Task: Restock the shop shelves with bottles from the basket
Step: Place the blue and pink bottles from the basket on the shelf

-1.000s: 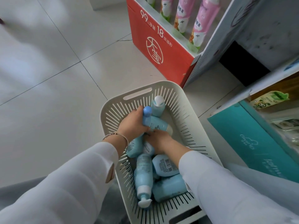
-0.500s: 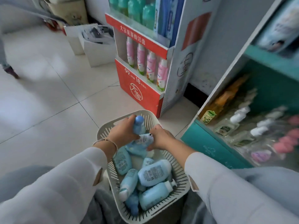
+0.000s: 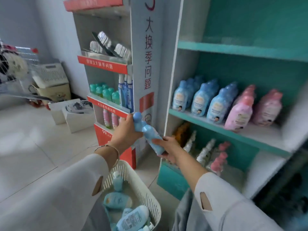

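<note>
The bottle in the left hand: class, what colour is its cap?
Blue, like the bottle the left hand grips; clearest in the head view.

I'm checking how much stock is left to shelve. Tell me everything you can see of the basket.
The basket is cream-white, plastic by its look, with slatted walls and a smooth rounded rim. It sits low in view, left of the teal shelving, partly hidden by the left sleeve. Several light blue bottles lie inside, mostly on their sides. The left hand and right hand are above, not touching it.
</note>
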`<state>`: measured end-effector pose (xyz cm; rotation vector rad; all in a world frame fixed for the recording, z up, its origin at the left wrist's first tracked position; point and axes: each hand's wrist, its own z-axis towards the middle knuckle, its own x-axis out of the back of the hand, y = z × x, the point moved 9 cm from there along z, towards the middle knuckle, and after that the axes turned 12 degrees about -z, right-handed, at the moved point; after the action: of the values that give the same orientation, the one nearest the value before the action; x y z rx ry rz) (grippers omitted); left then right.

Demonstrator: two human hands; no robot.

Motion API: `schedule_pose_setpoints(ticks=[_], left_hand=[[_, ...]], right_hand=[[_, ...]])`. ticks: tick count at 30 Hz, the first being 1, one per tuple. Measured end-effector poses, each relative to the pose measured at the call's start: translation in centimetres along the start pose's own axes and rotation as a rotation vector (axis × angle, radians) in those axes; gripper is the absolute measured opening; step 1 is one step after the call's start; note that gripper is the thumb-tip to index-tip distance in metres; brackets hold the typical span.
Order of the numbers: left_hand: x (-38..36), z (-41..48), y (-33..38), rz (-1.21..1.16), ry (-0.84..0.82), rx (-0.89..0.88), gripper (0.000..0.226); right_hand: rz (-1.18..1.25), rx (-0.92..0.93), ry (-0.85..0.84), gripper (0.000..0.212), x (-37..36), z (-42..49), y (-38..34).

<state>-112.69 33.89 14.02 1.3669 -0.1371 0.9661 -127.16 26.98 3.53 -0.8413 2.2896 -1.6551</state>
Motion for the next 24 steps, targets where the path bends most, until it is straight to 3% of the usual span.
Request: schedule_pose_setpoints(ticks=[4,9,13,16,18,22,24], left_hand=[[-3.0,0.1,6.9,-0.067,-0.074,-0.075,0.056],[-7.5,-1.7,15.8,-0.226,-0.168,-0.169,0.051],[-10.9,-3.5,19.7,-0.271,-0.269,-0.228,0.047],[-12.4,-4.5,21.6,-0.357,-0.336,-0.245,0.046],[-13.2,-5.1,22.6,-0.384,-0.382,-0.259,0.047],[-14.4,-5.5,24.0,-0.397,-0.418,-0.274,0.049],[-15.0,-5.5,24.6,-0.397,-0.435,-0.281,0.045]], right_hand=[[0.292,0.083,-0.009,0.016,5.2,-4.1,-1.8],[0.594,0.188,-0.029,0.028,11.9,-8.3,-1.9],[0.510,0.291,0.030,0.030,16.7,-11.4,-1.5],[0.502,0.341,0.015,0.078,19.1,-12.8,-1.1],[0.470,0.349,-0.023,0.094,20.2,-13.4,-0.8],[0.440,0.377,-0.026,0.089,22.0,-14.3,-0.6],[0.423,0.377,0.002,0.075,22.9,-14.7,-0.7]])
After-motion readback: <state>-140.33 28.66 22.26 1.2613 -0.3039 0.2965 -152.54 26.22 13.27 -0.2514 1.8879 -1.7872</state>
